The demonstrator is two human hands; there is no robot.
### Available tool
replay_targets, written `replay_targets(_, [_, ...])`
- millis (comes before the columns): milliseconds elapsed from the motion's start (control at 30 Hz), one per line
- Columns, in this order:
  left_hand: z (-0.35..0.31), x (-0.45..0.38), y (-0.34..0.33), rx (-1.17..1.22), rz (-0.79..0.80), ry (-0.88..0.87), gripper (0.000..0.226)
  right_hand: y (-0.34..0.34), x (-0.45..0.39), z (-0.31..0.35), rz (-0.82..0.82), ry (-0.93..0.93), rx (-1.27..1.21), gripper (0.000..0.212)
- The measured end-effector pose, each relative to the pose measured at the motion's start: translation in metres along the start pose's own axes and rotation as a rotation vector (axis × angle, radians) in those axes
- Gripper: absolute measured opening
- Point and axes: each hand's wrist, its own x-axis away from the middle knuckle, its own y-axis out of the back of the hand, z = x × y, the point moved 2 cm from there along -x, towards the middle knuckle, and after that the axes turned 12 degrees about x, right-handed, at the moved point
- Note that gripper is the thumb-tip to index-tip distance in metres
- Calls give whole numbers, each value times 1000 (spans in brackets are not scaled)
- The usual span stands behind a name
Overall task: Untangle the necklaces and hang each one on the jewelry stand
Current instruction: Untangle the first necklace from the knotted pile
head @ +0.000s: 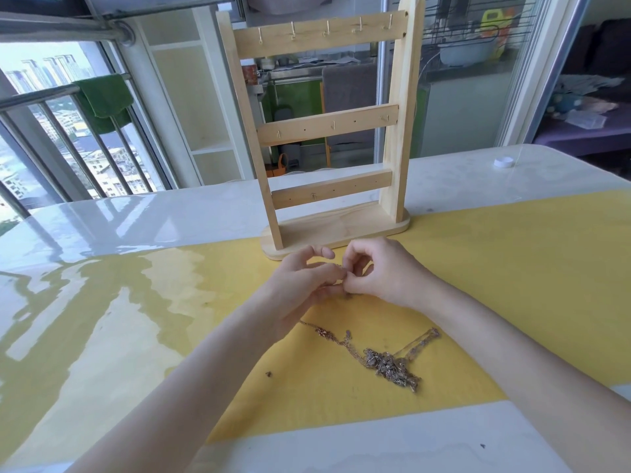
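Gold chain pinched between both hands

Wooden jewelry stand point(327, 131) sits toward the tabletop's far edge, hooks all bare. Just in front of its base, left hand point(300, 281) and right hand point(379, 271) meet fingertip to fingertip, tightly pinching a thin chain point(338, 266). Tangled necklaces point(386, 361) lie on the yellow mat point(495, 268) nearer me

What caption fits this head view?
Both hands, left and right, pinch a fine chain before the empty wooden jewelry stand; tangled necklaces lie on the yellow mat.

Pale wood jewelry stand point(327, 131), yellow mat point(478, 268), seemingly bronze-silver necklaces point(386, 361)
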Motion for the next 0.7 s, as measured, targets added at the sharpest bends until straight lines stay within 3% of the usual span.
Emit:
replay_targets(133, [1,1,1,-250,-59,-121,20,3,0,-6,87,-109,-74,14])
replay_targets(267, [3,-3,-1,-485,-102,-214,17,3,1,-6,29,-163,-303,17])
replay_targets(367, [2,-4,-5,-619,-88,-238,14,0,2,-5,-12,-142,-318,20])
replay_targets(700, [-8,-2,6,-209,-95,-205,11,-2,1,-3,103,-112,-669,8])
